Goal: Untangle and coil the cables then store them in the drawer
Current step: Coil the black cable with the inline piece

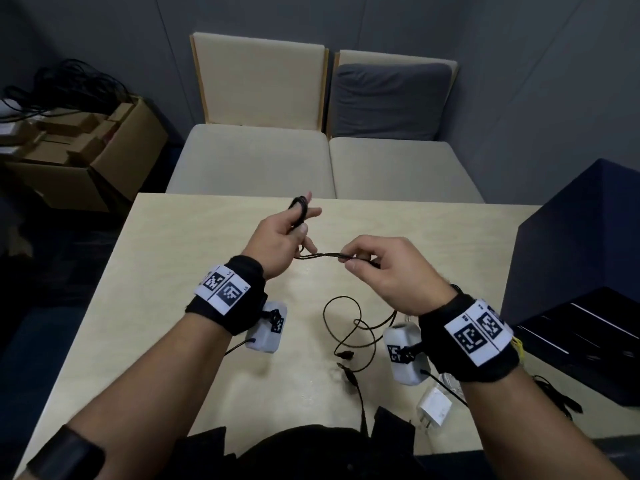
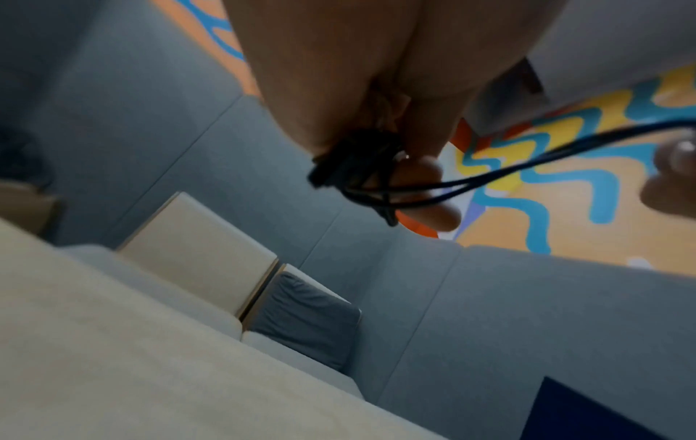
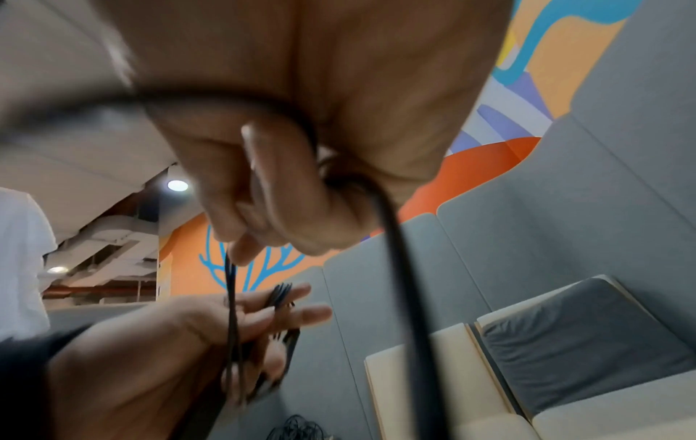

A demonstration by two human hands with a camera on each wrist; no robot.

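A thin black cable (image 1: pixel 322 255) runs taut between my two hands above the light wooden table (image 1: pixel 166 258). My left hand (image 1: pixel 287 233) holds a small coil of it (image 1: pixel 300 210) looped round its fingers, thumb pressed on the loops; the same coil (image 2: pixel 357 166) shows in the left wrist view. My right hand (image 1: pixel 374 261) pinches a doubled strand between thumb and fingers (image 3: pixel 241 232). The cable's loose tail (image 1: pixel 356 327) lies in loops on the table below my hands, ending in plugs (image 1: pixel 344 355). The dark drawer unit (image 1: pixel 575 278) stands at the right with a drawer open (image 1: pixel 588 337).
A white charger (image 1: pixel 434 408) lies near the table's front right, with another black cable (image 1: pixel 554 393) beside the drawer unit. Two beige seats (image 1: pixel 322 161) stand beyond the table. A cardboard box (image 1: pixel 86 157) with cables on it sits at the far left.
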